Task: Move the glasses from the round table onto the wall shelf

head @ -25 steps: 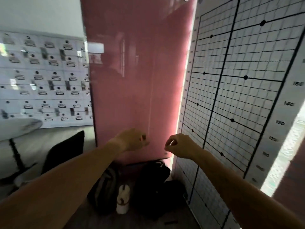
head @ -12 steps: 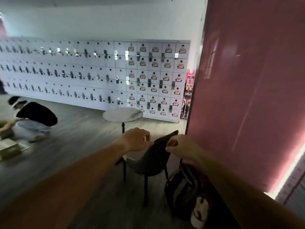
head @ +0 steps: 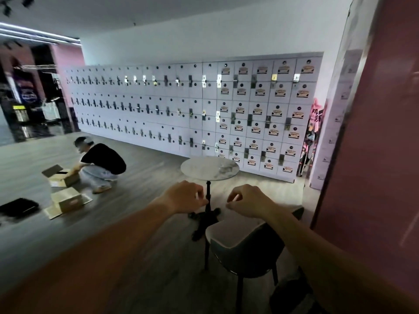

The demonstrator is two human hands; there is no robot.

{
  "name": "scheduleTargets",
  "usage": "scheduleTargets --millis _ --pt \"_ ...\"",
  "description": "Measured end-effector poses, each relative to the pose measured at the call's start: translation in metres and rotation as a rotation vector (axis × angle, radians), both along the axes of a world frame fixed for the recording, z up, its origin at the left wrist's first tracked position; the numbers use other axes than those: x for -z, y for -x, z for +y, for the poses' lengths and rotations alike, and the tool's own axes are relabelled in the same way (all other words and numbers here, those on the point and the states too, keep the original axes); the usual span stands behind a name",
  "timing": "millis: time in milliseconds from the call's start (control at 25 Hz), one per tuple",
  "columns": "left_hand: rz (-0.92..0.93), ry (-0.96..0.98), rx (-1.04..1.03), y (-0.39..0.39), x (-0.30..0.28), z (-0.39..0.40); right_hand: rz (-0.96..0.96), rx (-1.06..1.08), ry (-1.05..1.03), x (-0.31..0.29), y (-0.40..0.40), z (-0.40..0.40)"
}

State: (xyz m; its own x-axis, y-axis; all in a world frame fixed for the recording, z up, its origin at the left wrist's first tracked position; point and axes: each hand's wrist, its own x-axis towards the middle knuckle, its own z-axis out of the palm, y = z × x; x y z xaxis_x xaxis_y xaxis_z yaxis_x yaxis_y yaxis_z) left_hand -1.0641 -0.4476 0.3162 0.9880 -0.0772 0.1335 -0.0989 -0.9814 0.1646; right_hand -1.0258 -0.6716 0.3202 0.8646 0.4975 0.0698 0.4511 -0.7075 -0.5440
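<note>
Hands out front, left hand (head: 184,197) and right hand (head: 248,201) apart, fingers loosely curled, holding nothing visible. Grey chair (head: 244,242) just below them. View has swung off the pink wall toward the round bench (head: 209,169), now ahead. Glasses: faint shapes on its top, too blurred to confirm. Fetching appears about to start.

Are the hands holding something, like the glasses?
Cannot tell. The left hand and right hand have curled fingers with thumb and fingertips close, as if pinching, but no glasses or anything else shows between them.
</note>
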Motion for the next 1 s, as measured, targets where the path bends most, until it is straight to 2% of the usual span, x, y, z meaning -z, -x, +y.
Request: scheduleTargets --millis 240,520,800,1000 --pt "-0.019 0.034 -0.050 -0.106 -0.005 0.038 -0.044 -0.034 0.019 -0.012 -0.117 0.043" --pt "0.017 0.082 -0.071 -0.220 0.021 0.112 0.000 -0.041 0.064 0.011 -0.236 0.115" --pt "0.048 0.084 -0.003 -0.367 0.045 0.207 0.027 0.042 0.068 0.030 -0.364 0.202" --pt "0.066 0.093 0.078 -0.462 0.046 0.247 0.058 0.120 0.058 0.033 -0.440 0.236"
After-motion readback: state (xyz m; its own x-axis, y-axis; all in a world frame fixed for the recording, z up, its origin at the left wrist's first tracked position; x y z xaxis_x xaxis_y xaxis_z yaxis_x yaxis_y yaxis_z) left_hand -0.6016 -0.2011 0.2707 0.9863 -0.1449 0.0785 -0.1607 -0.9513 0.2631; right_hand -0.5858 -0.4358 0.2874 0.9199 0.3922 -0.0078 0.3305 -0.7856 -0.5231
